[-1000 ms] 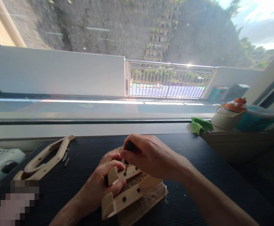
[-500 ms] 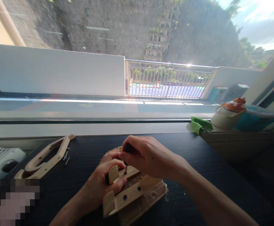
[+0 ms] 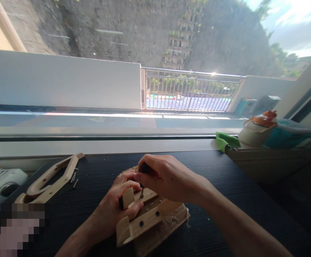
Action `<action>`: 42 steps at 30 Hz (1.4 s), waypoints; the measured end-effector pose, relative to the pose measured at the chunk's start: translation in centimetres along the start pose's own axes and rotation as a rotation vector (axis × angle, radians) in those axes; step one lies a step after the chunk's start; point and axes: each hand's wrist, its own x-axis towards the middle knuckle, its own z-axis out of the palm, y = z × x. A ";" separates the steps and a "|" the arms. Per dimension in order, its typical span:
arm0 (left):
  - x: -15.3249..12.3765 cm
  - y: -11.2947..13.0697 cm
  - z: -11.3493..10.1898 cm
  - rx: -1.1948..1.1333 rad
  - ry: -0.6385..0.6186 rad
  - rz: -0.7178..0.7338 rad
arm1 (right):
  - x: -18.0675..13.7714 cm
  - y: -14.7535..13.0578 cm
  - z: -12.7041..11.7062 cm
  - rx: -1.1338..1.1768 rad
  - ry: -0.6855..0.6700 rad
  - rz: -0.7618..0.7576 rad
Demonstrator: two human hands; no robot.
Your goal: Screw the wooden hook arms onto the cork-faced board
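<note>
My right hand (image 3: 168, 178) is closed round the dark handle of a small screwdriver (image 3: 144, 170), held upright with its tip down on a light wooden piece (image 3: 150, 217). That piece has two round holes on its side and rests on a wooden board (image 3: 168, 228) strewn with sawdust. My left hand (image 3: 118, 207) grips the left end of the wooden piece, fingers wrapped over a raised block. Both hands are close together at the middle of the dark table (image 3: 225, 200).
A curved wooden frame part (image 3: 51, 176) lies at the left with a few loose screws (image 3: 74, 178) beside it. A white device (image 3: 0, 180) sits at the far left. On the sill to the right are a green cloth (image 3: 226, 141) and a bowl-like container (image 3: 257, 130).
The hands and the wooden piece stay nearly where they were. The screwdriver sits slightly lower against the wood than a second ago.
</note>
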 end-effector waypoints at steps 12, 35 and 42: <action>0.1 -0.1 0.2 -0.015 -0.009 0.016 | -0.2 -0.1 -0.9 -0.040 -0.081 -0.022; 0.0 -0.6 0.4 -0.037 0.032 0.067 | 4.6 -4.3 -3.8 -0.608 -0.593 -0.124; 0.2 -0.6 0.6 -0.053 0.069 0.113 | 3.0 -5.0 -2.5 -0.613 -0.417 0.055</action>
